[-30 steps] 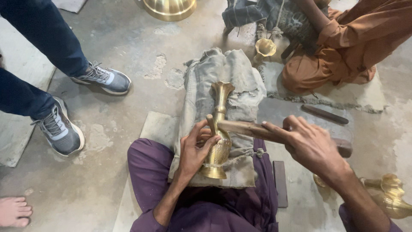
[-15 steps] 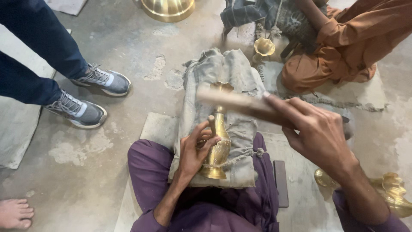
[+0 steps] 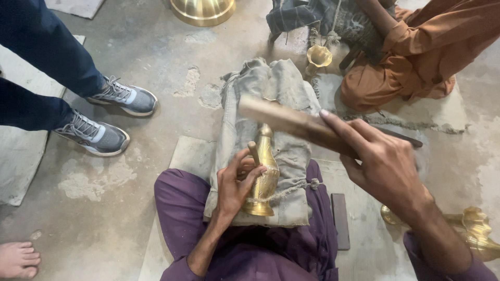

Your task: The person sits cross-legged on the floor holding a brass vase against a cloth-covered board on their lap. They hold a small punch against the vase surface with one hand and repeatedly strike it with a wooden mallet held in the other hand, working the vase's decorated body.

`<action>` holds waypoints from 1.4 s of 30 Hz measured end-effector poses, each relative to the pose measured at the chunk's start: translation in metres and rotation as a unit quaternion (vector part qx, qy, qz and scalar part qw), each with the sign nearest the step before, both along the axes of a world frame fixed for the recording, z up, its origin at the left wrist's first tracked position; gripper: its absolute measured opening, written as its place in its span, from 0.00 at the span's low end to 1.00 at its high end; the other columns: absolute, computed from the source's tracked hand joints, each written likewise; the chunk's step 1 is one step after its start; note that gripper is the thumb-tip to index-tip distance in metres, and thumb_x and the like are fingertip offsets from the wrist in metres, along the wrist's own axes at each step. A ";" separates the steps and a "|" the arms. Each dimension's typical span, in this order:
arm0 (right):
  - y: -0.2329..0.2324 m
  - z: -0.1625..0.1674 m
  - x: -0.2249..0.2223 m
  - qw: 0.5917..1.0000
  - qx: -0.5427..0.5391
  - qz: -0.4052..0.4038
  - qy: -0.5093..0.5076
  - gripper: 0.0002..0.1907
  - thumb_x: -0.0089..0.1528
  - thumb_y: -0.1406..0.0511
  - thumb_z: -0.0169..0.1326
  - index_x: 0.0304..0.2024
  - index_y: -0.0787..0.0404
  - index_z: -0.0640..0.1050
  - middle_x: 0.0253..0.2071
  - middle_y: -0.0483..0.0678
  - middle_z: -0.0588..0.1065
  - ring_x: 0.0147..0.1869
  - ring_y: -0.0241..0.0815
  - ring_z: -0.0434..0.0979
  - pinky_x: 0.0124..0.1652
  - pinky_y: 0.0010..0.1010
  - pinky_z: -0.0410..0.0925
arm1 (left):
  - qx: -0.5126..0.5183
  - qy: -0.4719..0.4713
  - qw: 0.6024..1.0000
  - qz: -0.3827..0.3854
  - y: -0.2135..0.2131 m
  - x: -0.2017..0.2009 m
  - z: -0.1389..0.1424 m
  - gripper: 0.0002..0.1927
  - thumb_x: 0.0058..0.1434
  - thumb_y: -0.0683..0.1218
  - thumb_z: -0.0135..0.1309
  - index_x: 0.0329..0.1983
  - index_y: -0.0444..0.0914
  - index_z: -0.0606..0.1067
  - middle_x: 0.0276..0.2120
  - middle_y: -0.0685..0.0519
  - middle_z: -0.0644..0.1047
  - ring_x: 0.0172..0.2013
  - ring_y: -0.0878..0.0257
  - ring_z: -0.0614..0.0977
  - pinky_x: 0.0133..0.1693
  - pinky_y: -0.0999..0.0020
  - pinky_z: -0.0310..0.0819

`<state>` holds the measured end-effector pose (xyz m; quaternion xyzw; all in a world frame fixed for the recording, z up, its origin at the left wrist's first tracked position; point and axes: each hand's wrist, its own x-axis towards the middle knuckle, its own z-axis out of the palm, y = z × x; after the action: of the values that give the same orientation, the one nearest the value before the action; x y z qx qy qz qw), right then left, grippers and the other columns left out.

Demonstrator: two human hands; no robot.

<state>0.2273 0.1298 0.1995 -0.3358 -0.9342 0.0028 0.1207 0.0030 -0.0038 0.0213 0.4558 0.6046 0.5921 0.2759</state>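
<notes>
Brass vase (image 3: 264,174): stiff, heavy-ish, probably slick, best pinned low on padding (image 3: 271,151). Left hand (image 3: 235,186) gripping vase and punch (image 3: 253,153). Right hand (image 3: 383,164) closed around mallet (image 3: 291,122).

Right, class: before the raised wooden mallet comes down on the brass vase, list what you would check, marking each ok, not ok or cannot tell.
1. Left hand grips brass vase: ok.
2. Small punch set against the vase: ok.
3. Right hand holds wooden mallet firmly: ok.
4. Vase rests on grey cloth pad: ok.
5. Punch tip exactly on its mark: cannot tell.
6. Left fingers clear of the strike path: not ok.
</notes>
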 end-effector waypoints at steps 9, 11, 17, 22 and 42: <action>0.002 -0.006 0.000 0.999 0.018 0.026 -0.016 0.36 0.57 0.65 0.60 0.69 0.42 0.73 0.45 0.43 0.81 0.37 0.41 0.82 0.38 0.36 0.77 | 0.004 -0.004 1.000 -0.016 0.002 -0.001 0.005 0.24 0.61 0.44 0.64 0.61 0.42 0.72 0.38 0.48 0.86 0.40 0.60 0.90 0.39 0.65 0.88; -0.001 -0.006 0.006 0.995 0.081 0.030 -0.041 0.33 0.59 0.66 0.60 0.67 0.36 0.73 0.43 0.40 0.81 0.39 0.39 0.83 0.40 0.36 0.77 | -0.007 0.008 0.999 -0.034 0.003 -0.002 0.005 0.24 0.61 0.45 0.64 0.61 0.43 0.73 0.38 0.47 0.86 0.39 0.60 0.90 0.39 0.65 0.89; -0.001 -0.018 0.019 0.999 0.030 -0.002 -0.033 0.36 0.59 0.66 0.61 0.68 0.34 0.70 0.44 0.41 0.81 0.37 0.40 0.82 0.36 0.35 0.77 | 0.010 0.037 0.998 -0.054 0.008 -0.007 0.008 0.26 0.61 0.46 0.63 0.62 0.40 0.72 0.39 0.46 0.86 0.40 0.59 0.90 0.40 0.65 0.89; -0.006 -0.040 0.033 0.998 -0.007 -0.043 0.052 0.39 0.57 0.66 0.61 0.70 0.37 0.69 0.49 0.44 0.80 0.40 0.42 0.82 0.41 0.36 0.77 | -0.024 0.047 0.994 -0.090 0.008 -0.011 0.013 0.25 0.61 0.44 0.64 0.62 0.39 0.74 0.40 0.46 0.86 0.40 0.59 0.90 0.40 0.64 0.88; -0.016 -0.085 0.060 0.994 0.014 -0.105 0.007 0.34 0.59 0.66 0.65 0.66 0.37 0.73 0.46 0.42 0.82 0.40 0.40 0.83 0.40 0.33 0.76 | -0.065 0.101 0.967 -0.224 0.019 -0.022 0.031 0.25 0.64 0.43 0.57 0.66 0.43 0.72 0.46 0.50 0.85 0.45 0.60 0.88 0.48 0.64 0.83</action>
<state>0.2871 0.1134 0.1145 -0.4304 -0.8928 -0.0212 0.1314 -0.0194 0.0149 0.0524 0.6183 0.5491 0.4253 0.3677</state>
